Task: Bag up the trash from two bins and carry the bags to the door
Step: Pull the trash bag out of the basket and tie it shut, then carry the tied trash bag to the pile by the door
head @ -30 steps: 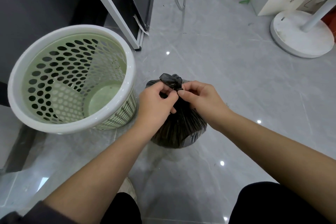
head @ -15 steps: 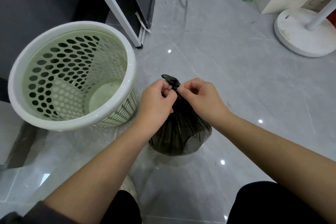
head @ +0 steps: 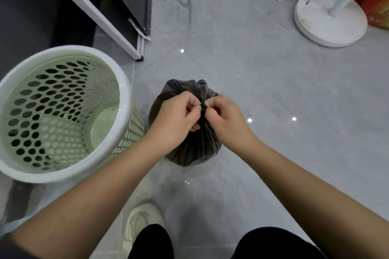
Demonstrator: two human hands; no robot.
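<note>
The neck of the black bag (head: 189, 149) has been drawn tighter than a second ago and is pinched in the grip of the left hand (head: 174, 120) and the right hand (head: 227, 120). The bag is set on the floor (head: 273, 90) at three o'clock of the green bin (head: 126, 99); tying is judged nearly done.

Left hand (head: 173, 121), right hand (head: 228, 121), fingers (head: 190, 101) tightly curled.

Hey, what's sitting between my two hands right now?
In the head view, the twisted neck of the black trash bag runs up between the left hand and the right hand. Both hands pinch it.
</note>
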